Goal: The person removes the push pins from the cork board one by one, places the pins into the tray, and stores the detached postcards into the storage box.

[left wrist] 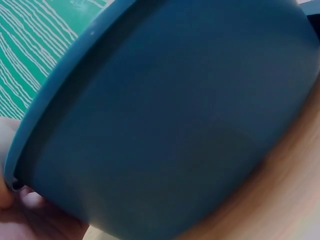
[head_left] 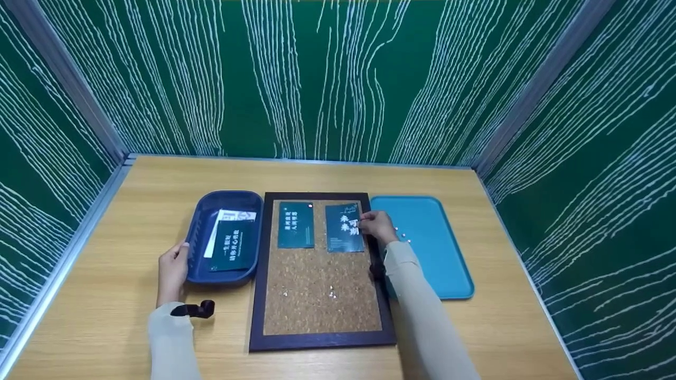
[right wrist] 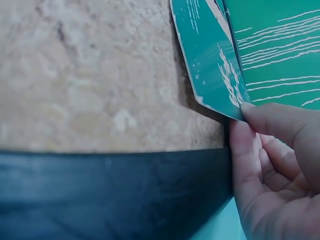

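Observation:
My right hand (head_left: 379, 227) pinches the right edge of a green card (head_left: 340, 229) with white lettering, over the upper right of a framed cork board (head_left: 322, 285). In the right wrist view, thumb and index finger hold that card (right wrist: 212, 70) near a corner, and its edge stands a little off the cork. Another green card (head_left: 296, 235) lies at the board's upper left, with a small pin at its top right corner. My left hand (head_left: 173, 266) grips the left rim of a dark blue bin (head_left: 196, 232), its thumb over the edge.
Inside the bin lie a green card (head_left: 232, 248) and a white printed card (head_left: 210, 248). Right of the board, a turquoise tray (head_left: 438, 264) holds several tiny pins (head_left: 404, 235). Small clear pins (head_left: 331, 293) are on the lower cork. Green patterned panels (head_left: 338, 79) enclose the wooden table (head_left: 121, 227).

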Available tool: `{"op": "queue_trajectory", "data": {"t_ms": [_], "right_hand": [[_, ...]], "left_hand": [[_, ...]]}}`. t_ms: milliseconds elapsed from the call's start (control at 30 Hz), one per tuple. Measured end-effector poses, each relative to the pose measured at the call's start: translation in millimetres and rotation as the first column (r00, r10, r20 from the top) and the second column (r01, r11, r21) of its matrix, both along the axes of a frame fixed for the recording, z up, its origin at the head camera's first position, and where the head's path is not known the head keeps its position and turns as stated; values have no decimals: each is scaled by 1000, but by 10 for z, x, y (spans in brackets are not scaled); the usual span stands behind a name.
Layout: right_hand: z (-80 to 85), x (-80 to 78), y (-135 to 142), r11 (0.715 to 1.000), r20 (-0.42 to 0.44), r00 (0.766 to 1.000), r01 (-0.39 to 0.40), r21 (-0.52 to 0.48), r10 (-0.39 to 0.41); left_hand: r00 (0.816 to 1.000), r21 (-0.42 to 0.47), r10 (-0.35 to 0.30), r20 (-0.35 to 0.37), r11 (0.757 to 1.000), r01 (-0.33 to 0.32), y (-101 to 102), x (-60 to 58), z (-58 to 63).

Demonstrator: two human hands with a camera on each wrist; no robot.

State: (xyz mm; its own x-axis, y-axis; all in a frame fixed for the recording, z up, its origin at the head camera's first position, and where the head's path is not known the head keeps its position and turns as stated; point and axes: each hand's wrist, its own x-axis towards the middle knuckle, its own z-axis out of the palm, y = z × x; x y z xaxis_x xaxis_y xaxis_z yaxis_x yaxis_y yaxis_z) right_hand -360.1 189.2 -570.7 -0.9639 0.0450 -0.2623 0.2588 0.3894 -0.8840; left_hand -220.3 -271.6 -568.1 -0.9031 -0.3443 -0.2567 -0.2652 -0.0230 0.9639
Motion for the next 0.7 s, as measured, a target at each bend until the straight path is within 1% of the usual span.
{"op": "queue_trajectory", "data": {"t_ms": [100, 233, 367, 500, 600, 700], "right_hand": [[-4, 10, 6, 1000, 1, 1000, 4, 1, -4], [2, 14, -7, 1000, -11, 1000, 10, 2, -10], [-7, 17, -13, 1000, -28, 999, 17, -6, -17], [-20, 18, -6, 1000, -39, 999, 11, -12, -11], [-19, 21, 0, 1000, -39, 999, 8, -12, -9], [-19, 26, 5, 1000, -39, 999, 18, -16, -19]], "left_hand": [[1000, 30, -7, 22, 1000, 6, -1, -9, -8], [999, 19, -13, 41, 1000, 12, -1, -19, -2], [1000, -20, -10, 21, 1000, 11, -3, -15, -2], [1000, -18, -1, 1, 1000, 1, 8, -1, -14], [1000, -2, 1, 7, 1000, -1, 24, 6, -13], [1000, -17, 4, -5, 1000, -4, 33, 8, -5]]}}
